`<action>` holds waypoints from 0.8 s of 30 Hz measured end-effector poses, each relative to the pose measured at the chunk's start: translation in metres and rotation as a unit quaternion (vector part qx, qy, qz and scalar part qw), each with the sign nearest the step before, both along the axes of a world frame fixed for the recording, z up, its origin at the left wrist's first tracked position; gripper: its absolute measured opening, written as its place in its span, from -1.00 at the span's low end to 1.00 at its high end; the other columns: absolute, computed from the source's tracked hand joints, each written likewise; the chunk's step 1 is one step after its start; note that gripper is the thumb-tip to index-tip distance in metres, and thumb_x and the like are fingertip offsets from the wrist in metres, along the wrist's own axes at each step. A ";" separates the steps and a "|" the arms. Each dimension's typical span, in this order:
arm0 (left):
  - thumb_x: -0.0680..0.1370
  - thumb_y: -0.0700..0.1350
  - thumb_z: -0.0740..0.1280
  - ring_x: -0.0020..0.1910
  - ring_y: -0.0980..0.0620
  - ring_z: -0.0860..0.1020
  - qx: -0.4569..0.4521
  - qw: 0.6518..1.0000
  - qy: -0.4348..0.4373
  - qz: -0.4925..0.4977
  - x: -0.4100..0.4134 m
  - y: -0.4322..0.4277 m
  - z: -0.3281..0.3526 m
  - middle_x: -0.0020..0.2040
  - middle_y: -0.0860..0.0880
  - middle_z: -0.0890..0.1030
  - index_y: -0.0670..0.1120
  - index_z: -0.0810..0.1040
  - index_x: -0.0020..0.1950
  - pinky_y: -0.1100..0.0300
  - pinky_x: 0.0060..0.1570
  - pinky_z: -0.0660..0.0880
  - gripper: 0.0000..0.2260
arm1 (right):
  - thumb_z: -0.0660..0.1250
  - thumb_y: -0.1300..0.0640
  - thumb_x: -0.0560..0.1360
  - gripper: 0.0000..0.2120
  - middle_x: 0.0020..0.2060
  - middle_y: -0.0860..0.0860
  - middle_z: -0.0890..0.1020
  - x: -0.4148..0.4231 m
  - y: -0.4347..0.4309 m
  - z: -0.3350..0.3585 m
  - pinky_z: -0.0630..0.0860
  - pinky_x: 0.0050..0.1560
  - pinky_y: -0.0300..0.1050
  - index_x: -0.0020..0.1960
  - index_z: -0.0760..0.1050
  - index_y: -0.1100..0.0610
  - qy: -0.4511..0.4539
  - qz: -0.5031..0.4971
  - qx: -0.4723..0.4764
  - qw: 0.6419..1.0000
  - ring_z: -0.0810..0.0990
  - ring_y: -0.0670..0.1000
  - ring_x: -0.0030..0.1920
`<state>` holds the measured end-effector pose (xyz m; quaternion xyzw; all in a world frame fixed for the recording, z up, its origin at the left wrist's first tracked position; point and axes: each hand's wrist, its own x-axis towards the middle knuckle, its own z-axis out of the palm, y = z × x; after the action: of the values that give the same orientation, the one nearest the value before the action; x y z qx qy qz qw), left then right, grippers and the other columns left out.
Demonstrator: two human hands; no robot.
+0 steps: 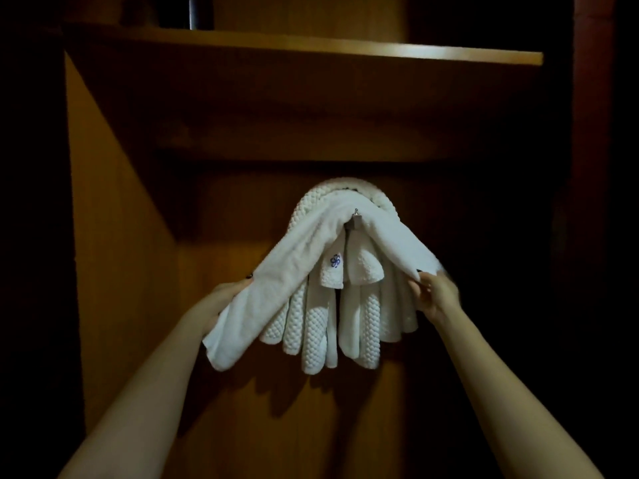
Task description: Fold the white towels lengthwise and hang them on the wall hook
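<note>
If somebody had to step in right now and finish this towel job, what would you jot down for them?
Left hand: gripping the left end of the smooth folded towel.
Right hand: pinching its right end.
That towel is draped over the wall hook, both ends held out and not yet hanging straight.
Done: several textured towels already hang beneath it, one small one showing a blue emblem.
Left: lower both ends, let go, check it sits evenly. Whether more towels wait cannot be seen.
</note>
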<state>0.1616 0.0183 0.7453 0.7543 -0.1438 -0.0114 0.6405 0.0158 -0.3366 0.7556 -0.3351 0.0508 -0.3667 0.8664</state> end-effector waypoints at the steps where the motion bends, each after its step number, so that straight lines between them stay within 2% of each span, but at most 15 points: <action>1: 0.49 0.11 0.40 -0.29 0.05 0.63 0.022 1.000 0.009 0.013 -0.004 -0.005 -0.008 -0.21 -0.08 0.66 -0.10 0.65 -0.07 0.26 -0.34 0.52 -0.72 | 0.19 0.47 0.54 -0.44 0.39 0.25 0.38 -0.004 0.004 -0.003 0.61 0.00 -0.02 0.51 0.17 0.29 0.004 -0.003 0.008 1.000 0.57 0.07 -0.02; 4: 0.34 0.29 0.45 -0.25 0.01 0.68 0.029 0.998 0.045 -0.039 -0.019 -0.019 -0.029 -0.15 -0.09 0.71 -0.07 0.67 -0.07 0.23 -0.33 0.55 -0.56 | 0.21 0.50 0.51 -0.53 0.36 0.30 0.41 -0.021 0.015 -0.007 0.55 0.06 0.02 0.40 0.26 0.40 0.011 -0.015 0.017 1.000 0.55 0.19 0.17; 8: 0.35 0.32 0.38 -0.17 0.06 0.68 0.021 0.995 0.039 -0.093 -0.039 -0.045 -0.042 -0.13 -0.01 0.72 -0.03 0.63 0.03 0.28 -0.36 0.55 -0.52 | 0.25 0.42 0.55 -0.68 0.33 0.31 0.38 -0.046 0.028 -0.011 0.58 -0.03 0.03 0.28 0.32 0.42 0.059 0.017 0.013 0.998 0.52 0.27 0.23; 10: 0.38 0.29 0.36 -0.15 0.15 0.65 0.038 0.992 0.040 -0.112 -0.049 -0.057 -0.042 -0.13 0.06 0.70 0.01 0.61 0.03 0.32 -0.31 0.52 -0.59 | 0.25 0.27 0.59 -0.70 0.25 0.36 0.44 -0.057 0.033 -0.014 0.63 -0.18 0.00 0.27 0.31 0.34 0.107 0.069 -0.021 0.992 0.59 0.29 0.12; 12: 0.51 0.20 0.32 -0.11 0.15 0.62 0.081 0.992 -0.005 -0.095 -0.057 -0.068 -0.040 -0.13 0.10 0.66 -0.01 0.61 -0.02 0.29 -0.26 0.51 -0.70 | 0.23 0.06 0.62 -0.68 0.04 0.35 0.59 -0.066 0.035 -0.015 0.62 -0.35 -0.06 0.28 0.29 0.22 0.206 0.094 -0.132 0.965 0.66 0.21 -0.15; 14: 0.56 0.07 0.30 -0.09 0.00 0.61 0.117 0.985 -0.129 0.018 -0.063 -0.078 -0.034 -0.14 0.01 0.62 -0.10 0.56 -0.09 0.15 -0.24 0.52 -0.76 | 0.20 -0.06 0.62 -0.63 -0.29 0.17 0.67 -0.066 0.031 -0.016 0.53 -0.41 -0.17 0.20 0.40 0.24 0.282 0.007 -0.287 0.916 0.61 0.03 -0.41; 15: 0.56 0.02 0.29 -0.07 -0.03 0.58 0.109 0.970 -0.201 0.082 -0.068 -0.084 -0.027 -0.09 -0.01 0.59 -0.09 0.52 -0.05 0.14 -0.22 0.50 -0.82 | 0.22 -0.06 0.60 -0.61 -0.37 0.06 0.64 -0.061 0.028 -0.014 0.50 -0.41 -0.20 0.19 0.47 0.26 0.277 -0.069 -0.357 0.890 0.56 -0.05 -0.46; 17: 0.55 -0.02 0.30 0.06 -0.01 0.52 0.082 0.928 -0.339 0.133 -0.081 -0.102 -0.010 0.09 -0.02 0.52 -0.04 0.47 0.12 0.14 -0.05 0.49 -0.81 | 0.30 0.01 0.56 -0.66 -0.27 -0.07 0.61 -0.051 0.028 -0.001 0.49 -0.33 -0.27 0.26 0.52 0.17 0.211 -0.207 -0.464 0.835 0.56 -0.14 -0.35; 19: 0.54 0.01 0.31 0.26 0.02 0.41 0.098 0.887 -0.434 0.127 -0.092 -0.125 0.013 0.31 -0.02 0.43 -0.02 0.37 0.33 0.11 0.18 0.41 -0.62 | 0.35 0.05 0.53 -0.57 0.03 -0.03 0.59 -0.039 0.034 0.018 0.49 -0.09 -0.24 0.37 0.44 0.11 0.134 -0.244 -0.543 0.792 0.57 -0.10 -0.04; 20: 0.53 0.01 0.32 0.34 0.02 0.35 0.106 0.875 -0.454 0.127 -0.094 -0.135 0.024 0.40 -0.03 0.36 -0.03 0.30 0.41 0.09 0.25 0.36 -0.52 | 0.36 0.07 0.52 -0.52 0.19 0.02 0.54 -0.031 0.036 0.029 0.47 0.07 -0.18 0.41 0.39 0.10 0.108 -0.240 -0.583 0.768 0.53 -0.06 0.12; 22: 0.52 -0.05 0.33 0.45 -0.03 0.26 0.106 0.879 -0.446 0.133 -0.093 -0.151 0.044 0.50 -0.07 0.27 -0.06 0.18 0.51 0.05 0.38 0.29 -0.40 | 0.36 0.11 0.53 -0.44 0.38 0.03 0.43 -0.017 0.039 0.047 0.39 0.34 -0.06 0.49 0.30 0.12 0.077 -0.228 -0.653 0.718 0.40 -0.01 0.36; 24: 0.54 -0.09 0.30 0.44 -0.07 0.30 0.097 0.888 -0.429 0.135 -0.087 -0.159 0.054 0.49 -0.08 0.30 -0.05 0.15 0.53 0.02 0.37 0.33 -0.41 | 0.34 0.14 0.53 -0.40 0.46 0.01 0.37 -0.006 0.036 0.057 0.32 0.42 -0.02 0.52 0.24 0.10 0.058 -0.214 -0.680 0.699 0.33 -0.01 0.44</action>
<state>0.0748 -0.1411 0.7989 0.7561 -0.2993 0.3863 0.4353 0.0098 -0.3004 0.8123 -0.8336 -0.0922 -0.4567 0.2966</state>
